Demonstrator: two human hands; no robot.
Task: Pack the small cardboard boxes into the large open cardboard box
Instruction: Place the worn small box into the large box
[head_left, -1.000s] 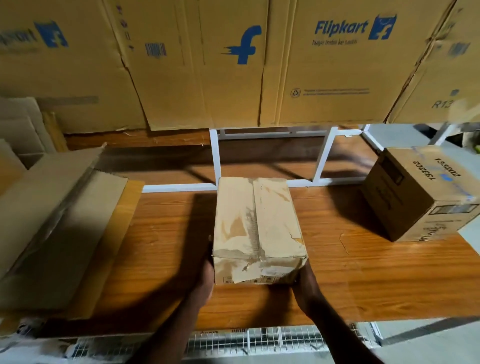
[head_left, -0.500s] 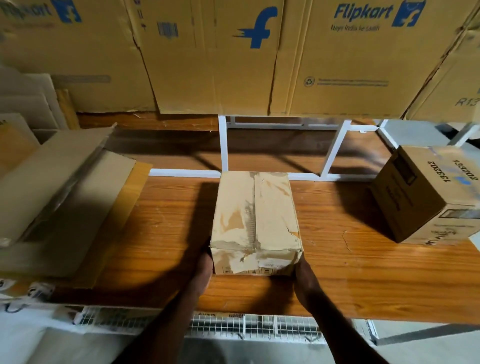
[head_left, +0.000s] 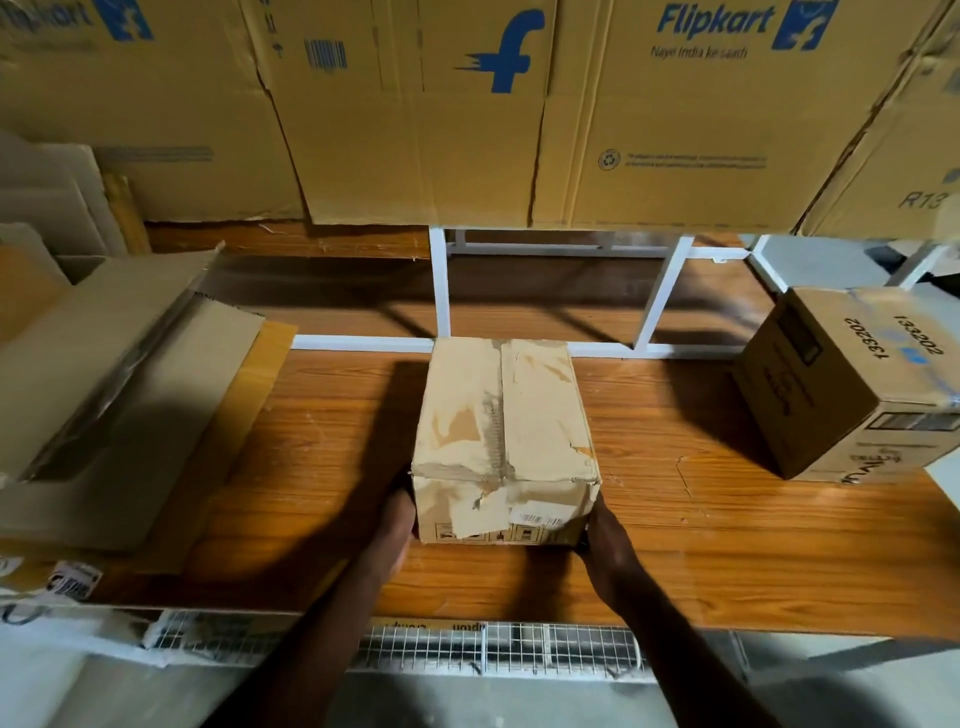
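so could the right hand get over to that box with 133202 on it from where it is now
Probably yes: bare wooden tabletop lies between the right hand and the numbered box, but it holds the worn box.

Wooden tabletop (head_left: 701, 545) spans the frame. White frame (head_left: 644, 299) at 12 o'clock, Flipkart cartons (head_left: 675, 130) stacked behind it. Flattened cardboard sheets (head_left: 119, 415) at 9 o'clock. Wire mesh (head_left: 493, 649) along the edge at 6 o'clock.

A wood-grain table (head_left: 701, 545) carries a worn small box (head_left: 504, 431) near its front edge, a printed carton (head_left: 852, 384) at its right edge, and what appear to be flattened cardboard sheets (head_left: 119, 395) on its left end.
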